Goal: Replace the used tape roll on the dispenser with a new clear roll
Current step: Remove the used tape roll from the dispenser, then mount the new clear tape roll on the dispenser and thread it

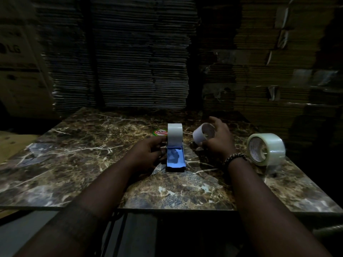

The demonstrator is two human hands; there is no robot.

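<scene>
A blue tape dispenser (pixel 175 160) stands in the middle of the marble table (pixel 78 153), with a pale roll (pixel 174 134) upright in it. My left hand (pixel 150 154) grips the dispenser's left side beside that roll. My right hand (pixel 220 140) holds a thin whitish tape core (pixel 201 136) just right of the dispenser, slightly above the table. A full clear tape roll (pixel 266 149) stands on edge at the right, past my right wrist, touched by neither hand.
A round red and green sticker (pixel 160 132) lies on the table behind the dispenser. Tall stacks of flattened cardboard (pixel 141 58) rise right behind the table. The table's front edge (pixel 167 209) runs under my forearms.
</scene>
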